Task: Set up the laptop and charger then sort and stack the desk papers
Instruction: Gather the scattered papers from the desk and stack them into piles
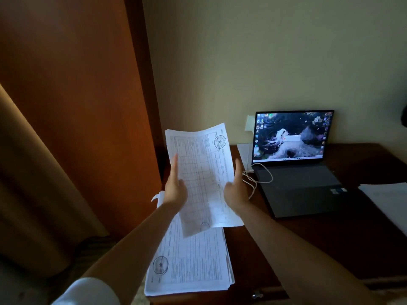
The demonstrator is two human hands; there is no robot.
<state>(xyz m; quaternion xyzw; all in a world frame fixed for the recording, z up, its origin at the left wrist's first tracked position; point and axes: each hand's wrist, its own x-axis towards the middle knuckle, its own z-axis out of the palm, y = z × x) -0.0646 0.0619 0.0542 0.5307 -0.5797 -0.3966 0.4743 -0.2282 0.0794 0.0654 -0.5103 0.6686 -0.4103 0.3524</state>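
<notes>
We judge the first half of the task done: the laptop [295, 159] stands open on the bench [330, 243] with its screen lit, and a white charger cable [256, 179] loops from its left edge toward the wall, though the light is too dim for us to see whether it is really plugged in at either end. The paper work is under way and not finished. A thick stack of forms [191, 265] lies at the bench's near left corner, roughly squared, while another loose pile of papers [389, 199] waits at the far right, well apart from the stack, and a sheet or two appears to lean behind the laptop's left side.

We hold a few printed sheets [201, 172] in the air above the stack, tilted up toward us. Our left hand [175, 186] presses flat against their left edge and our right hand [236, 188] against their right edge, fingers straight on both, so the sheets sit clamped between the palms, not pinched. The sheets hang directly over the far end of the stack, left of the laptop.
</notes>
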